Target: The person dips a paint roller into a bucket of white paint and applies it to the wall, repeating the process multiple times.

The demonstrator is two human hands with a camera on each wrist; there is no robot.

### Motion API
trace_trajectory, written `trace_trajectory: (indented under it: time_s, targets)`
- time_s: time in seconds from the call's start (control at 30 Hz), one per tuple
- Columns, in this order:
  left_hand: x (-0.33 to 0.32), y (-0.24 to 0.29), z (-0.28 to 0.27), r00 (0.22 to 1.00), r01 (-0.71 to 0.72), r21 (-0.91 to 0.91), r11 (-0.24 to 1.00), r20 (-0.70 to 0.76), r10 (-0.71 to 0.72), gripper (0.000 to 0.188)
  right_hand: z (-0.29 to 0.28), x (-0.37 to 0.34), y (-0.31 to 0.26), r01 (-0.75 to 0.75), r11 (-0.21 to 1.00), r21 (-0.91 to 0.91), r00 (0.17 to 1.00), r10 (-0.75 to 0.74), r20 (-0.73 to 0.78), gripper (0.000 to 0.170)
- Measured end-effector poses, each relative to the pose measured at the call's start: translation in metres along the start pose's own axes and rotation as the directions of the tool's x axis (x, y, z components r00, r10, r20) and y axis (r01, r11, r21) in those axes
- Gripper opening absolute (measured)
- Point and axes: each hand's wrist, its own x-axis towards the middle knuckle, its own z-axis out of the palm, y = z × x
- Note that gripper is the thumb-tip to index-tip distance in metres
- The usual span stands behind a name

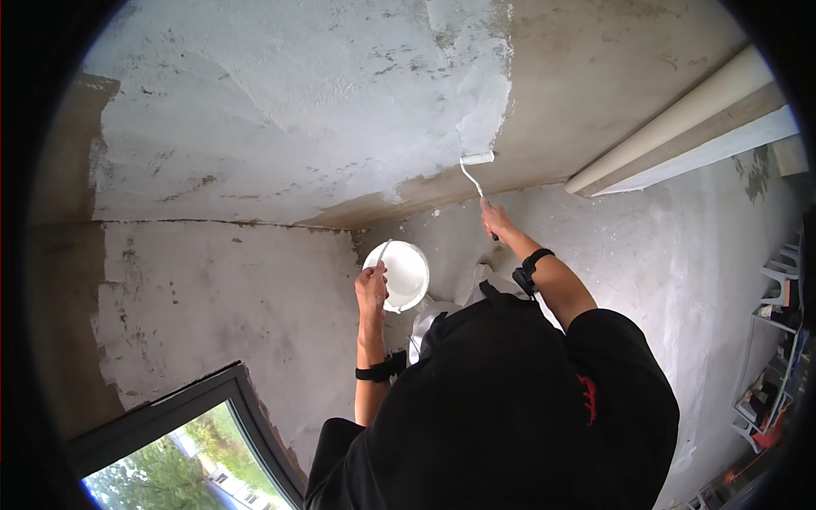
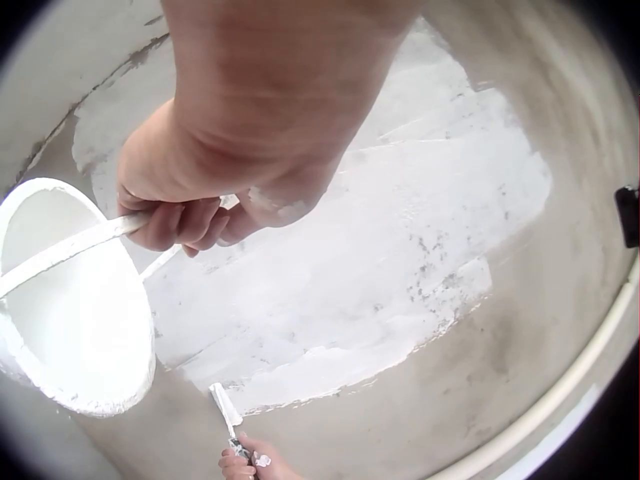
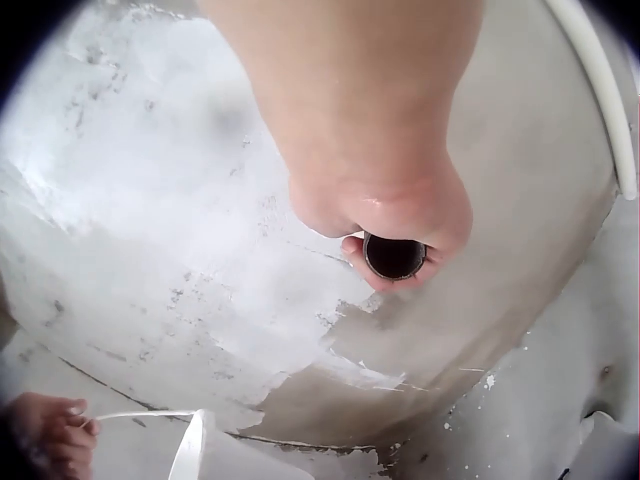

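- Below the wall's base, the left hand (image 1: 371, 289) hooks curled fingers round the handle (image 2: 80, 247) of a white bucket (image 1: 420, 265), tipped open-side up; its inside shows white, and how much paint it holds I cannot tell.
- Near the ragged right edge of the white coat (image 1: 280, 110) sits the roller (image 1: 478, 158), its grip wrapped by the right hand (image 1: 495, 221).
- Rightward, bare brown wall (image 1: 595, 76) runs to a pipe (image 1: 680, 112); grey floor (image 1: 620, 238) spreads beneath.
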Motion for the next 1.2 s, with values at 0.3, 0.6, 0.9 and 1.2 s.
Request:
trace_trajectory:
  time_s: [0.3,0.6,0.9,1.2]
  targets:
    - [-0.005,-0.001,-0.004,1.0,0.022,0.005,1.0,-0.021,-0.022,0.028,0.008,-0.073,-0.068,0.05,0.989,0.138,0.995,-0.061,0.077,0.049]
    - [0.004,-0.006,-0.013,0.999,0.008,0.003,1.0,-0.035,-0.008,0.034,0.001,-0.165,-0.161,0.149,0.946,0.287,0.97,-0.196,0.141,0.043]
    - [0.005,0.002,-0.014,1.0,0.015,0.007,1.0,-0.028,-0.015,0.03,0.009,-0.119,-0.138,0.026,0.981,0.19,0.988,-0.055,0.147,0.04]
    - [0.004,0.003,-0.017,0.999,0.005,-0.007,1.0,-0.033,-0.005,0.03,0.029,0.018,-0.036,0.009,0.992,0.127,0.994,-0.022,0.105,0.044]
